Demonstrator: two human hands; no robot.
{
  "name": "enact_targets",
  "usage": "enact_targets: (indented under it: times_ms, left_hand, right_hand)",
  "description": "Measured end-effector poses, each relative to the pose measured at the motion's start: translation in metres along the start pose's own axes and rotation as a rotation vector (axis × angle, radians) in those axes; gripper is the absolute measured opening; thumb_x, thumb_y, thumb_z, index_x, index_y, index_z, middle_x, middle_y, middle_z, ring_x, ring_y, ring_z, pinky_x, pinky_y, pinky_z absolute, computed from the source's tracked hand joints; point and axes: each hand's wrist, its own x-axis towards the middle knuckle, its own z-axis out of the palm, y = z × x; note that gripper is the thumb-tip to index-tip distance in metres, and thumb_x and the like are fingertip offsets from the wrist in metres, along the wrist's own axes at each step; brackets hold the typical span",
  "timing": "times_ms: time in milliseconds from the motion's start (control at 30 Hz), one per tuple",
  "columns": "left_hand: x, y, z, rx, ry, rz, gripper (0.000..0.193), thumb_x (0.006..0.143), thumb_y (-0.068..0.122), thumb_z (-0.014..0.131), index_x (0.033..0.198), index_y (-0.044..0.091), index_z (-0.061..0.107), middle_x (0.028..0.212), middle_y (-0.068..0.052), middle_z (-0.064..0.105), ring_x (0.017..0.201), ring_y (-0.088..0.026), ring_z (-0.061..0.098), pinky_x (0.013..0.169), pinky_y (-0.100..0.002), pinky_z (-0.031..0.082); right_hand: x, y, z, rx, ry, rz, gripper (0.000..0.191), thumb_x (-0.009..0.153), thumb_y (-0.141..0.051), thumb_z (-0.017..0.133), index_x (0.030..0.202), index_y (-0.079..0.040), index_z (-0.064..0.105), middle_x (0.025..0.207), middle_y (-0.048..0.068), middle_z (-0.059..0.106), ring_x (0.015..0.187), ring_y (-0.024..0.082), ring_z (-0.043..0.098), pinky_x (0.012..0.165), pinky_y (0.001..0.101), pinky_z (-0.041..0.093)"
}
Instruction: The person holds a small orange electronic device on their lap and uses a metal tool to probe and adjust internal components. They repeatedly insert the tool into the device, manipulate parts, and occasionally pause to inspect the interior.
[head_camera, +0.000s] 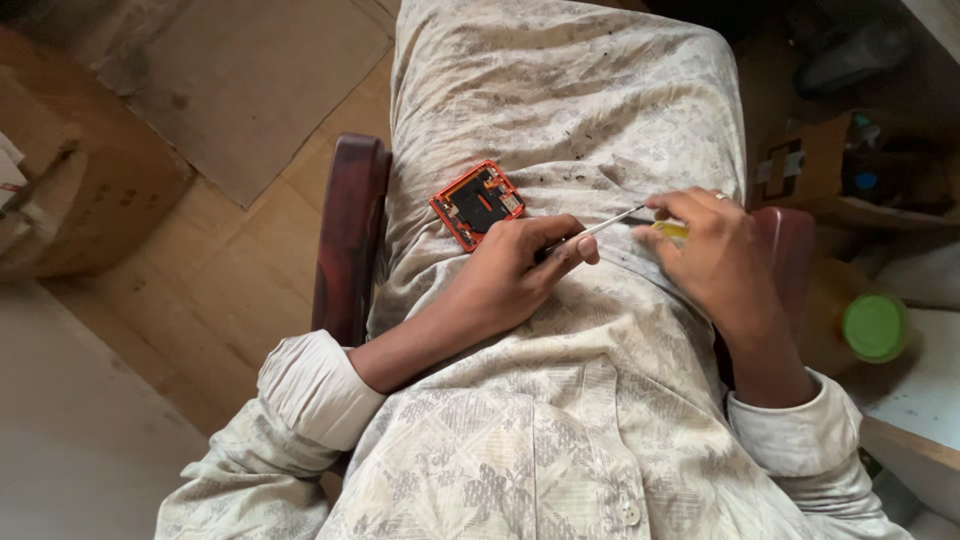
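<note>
Patterned cloth (560, 420) covers the lap and serves as the working support, so that small parts are kept close to both hands. One orange frame (477, 204), square with a dark inner section, lies flat on the cloth at the left thigh, just beyond the left hand (510, 275) and apart from the chair arm (348, 235). It is laid there with its open side up, so that its inside stays in view and within reach.

One screwdriver (640, 222) is held across the lap between the two hands. Its yellow handle is enclosed by the right hand (715, 262), whose fingers are curled shut around it; only a small part of the handle shows. The thin metal shaft runs leftward to the left hand, where the tip is pinched between thumb and bent fingers. Whether a screw or bit is also held at the tip cannot be told, since the fingers hide it.

Counted: two hands, one screwdriver, one frame, two dark wooden chair arms. One bottle with a green cap (873, 327) stands on the right, well apart from the work. Cardboard boxes (810, 165) stand on the floor at both sides.
</note>
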Motion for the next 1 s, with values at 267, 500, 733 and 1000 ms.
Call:
enact_targets:
  times_ms: [267,500,733,1000]
  left_hand:
    - [-0.003,-0.002,0.002,-0.003,-0.005,0.076,0.031,0.106,0.029,0.060,0.096,0.001,0.068,0.061,-0.011,0.049,0.054,-0.014,0.040,0.051,-0.036,0.037]
    - [-0.002,0.000,0.002,0.070,-0.060,0.039,0.028,0.099,0.028,0.064,0.094,0.001,0.068,0.057,-0.016,0.053,0.046,-0.022,0.046,0.049,-0.039,0.039]
    - [0.001,-0.002,0.005,0.020,0.003,0.115,0.026,0.104,0.026,0.059,0.101,0.003,0.072,0.065,-0.014,0.057,0.053,-0.021,0.052,0.054,-0.038,0.044]
    - [-0.002,-0.001,0.001,-0.042,0.027,0.138,0.027,0.107,0.023,0.054,0.104,0.001,0.070,0.068,-0.013,0.059,0.058,-0.018,0.057,0.059,-0.034,0.046]
  right_hand:
    - [-0.001,-0.028,-0.017,0.834,0.029,0.157,0.032,0.094,-0.012,0.079,0.122,0.000,0.070,0.103,0.008,0.076,0.095,0.011,0.073,0.086,0.0232,0.059]
    - [-0.002,-0.035,-0.014,1.069,-0.013,0.269,0.011,0.098,-0.002,0.074,0.105,0.003,0.069,0.095,0.013,0.074,0.092,0.016,0.076,0.084,0.0277,0.063]
    - [-0.001,-0.031,-0.001,1.490,0.050,0.264,0.006,0.104,0.002,0.068,0.101,0.002,0.063,0.099,0.019,0.076,0.092,0.025,0.077,0.082,0.0352,0.065]
    - [0.001,-0.038,-0.009,1.452,0.086,0.146,0.012,0.102,-0.004,0.064,0.113,0.003,0.065,0.103,0.016,0.075,0.097,0.023,0.078,0.089,0.0357,0.066]
